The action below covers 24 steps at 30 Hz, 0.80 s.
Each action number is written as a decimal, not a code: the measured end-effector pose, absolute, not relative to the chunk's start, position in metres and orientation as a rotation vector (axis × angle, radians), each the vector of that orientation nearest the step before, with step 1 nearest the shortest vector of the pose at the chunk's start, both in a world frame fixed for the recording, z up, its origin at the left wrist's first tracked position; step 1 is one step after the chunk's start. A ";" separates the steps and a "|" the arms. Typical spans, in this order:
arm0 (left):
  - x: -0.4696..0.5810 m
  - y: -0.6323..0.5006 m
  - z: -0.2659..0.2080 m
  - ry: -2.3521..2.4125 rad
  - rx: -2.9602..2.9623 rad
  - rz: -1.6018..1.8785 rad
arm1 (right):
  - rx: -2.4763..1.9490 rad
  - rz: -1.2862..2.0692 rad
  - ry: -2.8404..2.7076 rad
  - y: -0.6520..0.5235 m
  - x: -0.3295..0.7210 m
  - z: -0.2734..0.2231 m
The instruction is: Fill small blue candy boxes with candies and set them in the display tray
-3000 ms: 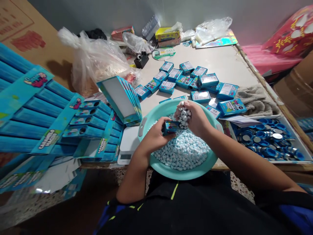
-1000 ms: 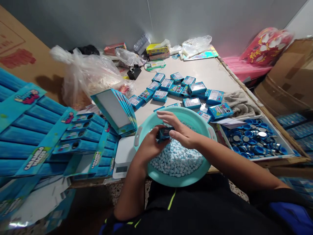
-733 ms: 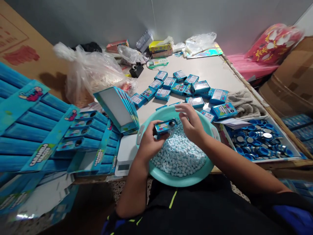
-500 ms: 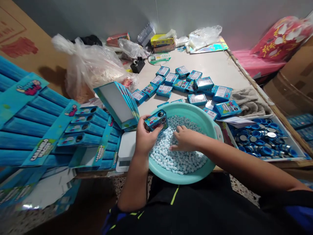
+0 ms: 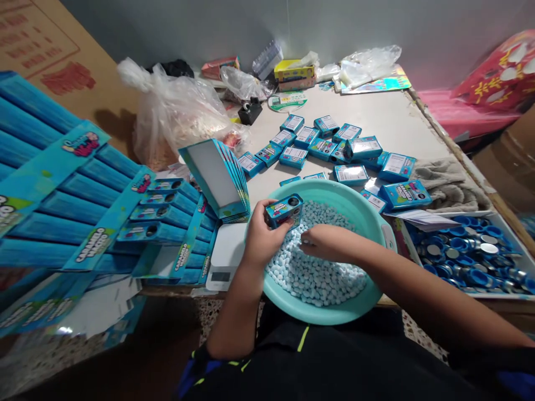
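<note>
Left hand (image 5: 263, 239): was wrapped round a blue box (image 5: 281, 213); thumb lay along its near side
Held box: hung tilted over the left part of a turquoise basin (image 5: 320, 316); its round dark opening faced up
Right hand (image 5: 328, 243): dipped into pale candies (image 5: 320, 287), fingers curled; whether it gripped any could not be told
Beside basin: white scale (image 5: 228, 245) stood left; tray of caps (image 5: 468, 250) lay right
Beyond: scattered boxes (image 5: 322, 148) covered part of the table (image 5: 380, 114)

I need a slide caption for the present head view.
Left hand holding a blue box, right hand over pale candies in a turquoise bowl.
</note>
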<state>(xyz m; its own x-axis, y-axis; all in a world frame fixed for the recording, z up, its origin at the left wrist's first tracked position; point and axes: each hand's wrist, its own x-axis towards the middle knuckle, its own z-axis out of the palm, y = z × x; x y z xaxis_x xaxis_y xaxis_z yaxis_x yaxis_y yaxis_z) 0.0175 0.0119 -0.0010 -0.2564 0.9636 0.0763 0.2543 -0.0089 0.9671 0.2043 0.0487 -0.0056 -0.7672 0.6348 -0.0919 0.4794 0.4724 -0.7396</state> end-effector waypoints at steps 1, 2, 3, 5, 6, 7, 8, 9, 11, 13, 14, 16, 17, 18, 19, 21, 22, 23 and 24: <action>0.017 0.012 -0.002 1.604 1.308 1.281 | -0.937 1.248 -2.457 0.050 0.208 0.003; 0.017 0.012 -0.002 1.628 1.334 1.247 | -0.908 1.332 -2.371 0.051 0.211 0.011; 0.017 0.011 -0.003 1.640 1.364 1.205 | -0.880 1.419 -2.257 0.053 0.214 0.018; 0.017 0.011 -0.004 1.620 1.427 1.113 | -0.820 1.554 -1.952 0.056 0.217 0.026; 0.017 0.011 -0.003 1.591 1.451 1.068 | -0.791 1.583 -1.778 0.058 0.217 0.028; 0.018 0.010 -0.002 1.559 1.471 1.027 | -0.762 1.584 -1.614 0.059 0.216 0.028; 0.018 0.009 -0.001 1.530 1.489 0.987 | -0.734 1.561 -1.473 0.061 0.214 0.027; 0.019 0.008 0.001 1.506 1.505 0.949 | -0.707 1.528 -1.360 0.062 0.212 0.026; 0.020 0.007 0.006 1.465 1.539 0.870 | -0.661 1.477 -1.225 0.064 0.206 0.023; 0.021 0.005 0.011 1.432 1.582 0.798 | -0.637 1.457 -1.218 0.064 0.201 0.021; 0.021 0.004 0.013 1.418 1.608 0.773 | -0.634 1.453 -1.247 0.064 0.199 0.021; 0.021 0.003 0.015 1.393 1.666 0.757 | -0.644 1.449 -1.322 0.063 0.197 0.021; 0.021 0.003 0.015 1.383 1.694 0.766 | -0.657 1.446 -1.353 0.062 0.197 0.021; 0.021 0.002 0.015 1.375 1.719 0.784 | -0.677 1.443 -1.377 0.061 0.197 0.021; 0.022 0.002 0.014 1.372 1.738 0.808 | -0.703 1.435 -1.400 0.061 0.198 0.021; 0.021 0.002 0.010 1.372 1.750 0.866 | -0.762 1.380 -1.459 0.060 0.202 0.021; 0.021 0.002 0.007 1.372 1.740 0.901 | -0.787 1.328 -1.498 0.060 0.204 0.021; 0.021 0.003 0.005 1.378 1.723 0.938 | -0.804 1.263 -1.539 0.060 0.206 0.021; 0.021 0.003 0.003 1.391 1.705 0.976 | -0.811 1.194 -1.581 0.060 0.208 0.021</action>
